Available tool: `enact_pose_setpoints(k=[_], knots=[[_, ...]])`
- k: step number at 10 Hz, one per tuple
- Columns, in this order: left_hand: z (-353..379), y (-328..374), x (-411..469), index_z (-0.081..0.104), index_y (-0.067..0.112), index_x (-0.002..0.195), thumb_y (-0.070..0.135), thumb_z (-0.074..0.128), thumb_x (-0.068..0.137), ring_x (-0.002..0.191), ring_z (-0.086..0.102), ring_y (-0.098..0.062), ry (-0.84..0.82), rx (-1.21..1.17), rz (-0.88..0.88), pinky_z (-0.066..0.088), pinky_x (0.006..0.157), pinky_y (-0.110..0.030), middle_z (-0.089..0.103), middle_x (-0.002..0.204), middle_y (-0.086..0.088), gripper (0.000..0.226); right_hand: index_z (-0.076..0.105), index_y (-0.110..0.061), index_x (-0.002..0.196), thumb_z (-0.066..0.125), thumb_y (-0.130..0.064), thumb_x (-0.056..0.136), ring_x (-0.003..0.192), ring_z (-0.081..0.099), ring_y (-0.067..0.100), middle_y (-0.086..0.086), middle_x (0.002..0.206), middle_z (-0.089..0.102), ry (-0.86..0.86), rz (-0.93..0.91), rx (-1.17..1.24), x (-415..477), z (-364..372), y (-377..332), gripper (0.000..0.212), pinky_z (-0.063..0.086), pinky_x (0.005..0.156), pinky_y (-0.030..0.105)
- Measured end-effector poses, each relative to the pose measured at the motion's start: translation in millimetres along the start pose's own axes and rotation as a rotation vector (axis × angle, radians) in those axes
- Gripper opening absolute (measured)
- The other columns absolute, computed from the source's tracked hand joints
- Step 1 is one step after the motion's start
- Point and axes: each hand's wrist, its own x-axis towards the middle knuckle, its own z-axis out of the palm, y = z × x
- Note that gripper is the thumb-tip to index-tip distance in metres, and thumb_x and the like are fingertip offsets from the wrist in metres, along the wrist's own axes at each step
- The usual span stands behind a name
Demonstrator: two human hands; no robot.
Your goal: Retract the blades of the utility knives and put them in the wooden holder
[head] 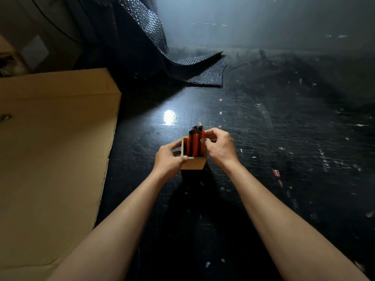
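— What's furthest to the left of the wooden holder (193, 162)?

— A big cardboard box (54, 151), well apart from it, sitting on the same dark scratched table (263, 151).

— And your left hand (169, 159)?

— It's wrapped against the holder's left side. My thumb lies across its near top rim and my fingers curl around the left wall, so I'm gripping the holder itself.

— Where are the utility knives (195, 141)?

— Standing upright inside the holder, red and black, packed side by side, their dark tops poking above its far rim. I count about three, though they overlap and I can't be sure. Whether the blades are drawn in I can't tell.

— Your right hand (220, 148)?

— Just right of the holder, fingertips pressed together on the rightmost knife near its top, pinching it while it sits in the holder.

— Anything beyond the holder?

— A bright glare spot on the table just behind it, and farther back a dark sheet of bubble wrap (203, 72) draped down onto the table. Right of the holder, small scraps of red and white litter the surface.
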Motion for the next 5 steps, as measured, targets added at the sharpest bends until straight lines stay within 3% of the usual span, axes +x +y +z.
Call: enact_pose_setpoints(k=[2,3,4,5], knots=[[1,3,-5,0.063,0.026,0.140,-0.001,0.077,0.084,0.127,0.063,-0.026,0.006,0.010,-0.007,0.053,0.106,-0.047,0.066,0.141,-0.001,0.063,0.078,-0.022,0.105,0.071,-0.019,0.088,0.095,0.074,0.017,-0.002,0.100,0.080,-0.018,0.019,-0.042,-8,-8,-4,0.019,0.060,0.090,0.043],[0,8,-16,0.061,0.017,0.142,0.003,0.078,0.085,0.128,0.060,-0.022,0.005,0.007,-0.009,0.052,0.107,-0.045,0.064,0.140,0.002,0.061,0.074,-0.016,0.117,0.072,-0.018,0.090,0.102,0.072,0.019,0.002,0.108,0.078,-0.037,0.009,-0.067,-20,-20,-9,0.027,0.058,0.096,0.042],[-2,7,-40,0.062,0.008,0.140,0.000,0.073,0.088,0.126,0.064,-0.024,0.047,0.004,0.008,0.053,0.103,-0.038,0.069,0.132,-0.004,0.053,0.074,-0.013,0.116,0.071,-0.014,0.091,0.102,0.072,0.020,0.006,0.108,0.077,-0.062,-0.058,-0.120,-35,-41,-19,0.025,0.058,0.095,0.038],[-4,-4,-81,0.066,0.009,0.135,0.009,0.077,0.088,0.115,0.070,-0.017,0.137,0.053,0.025,0.055,0.103,-0.033,0.072,0.124,0.001,0.049,0.075,-0.014,0.111,0.071,-0.017,0.092,0.093,0.071,0.015,0.004,0.103,0.078,-0.071,-0.137,-0.156,-57,-73,-37,0.020,0.058,0.084,0.027]])
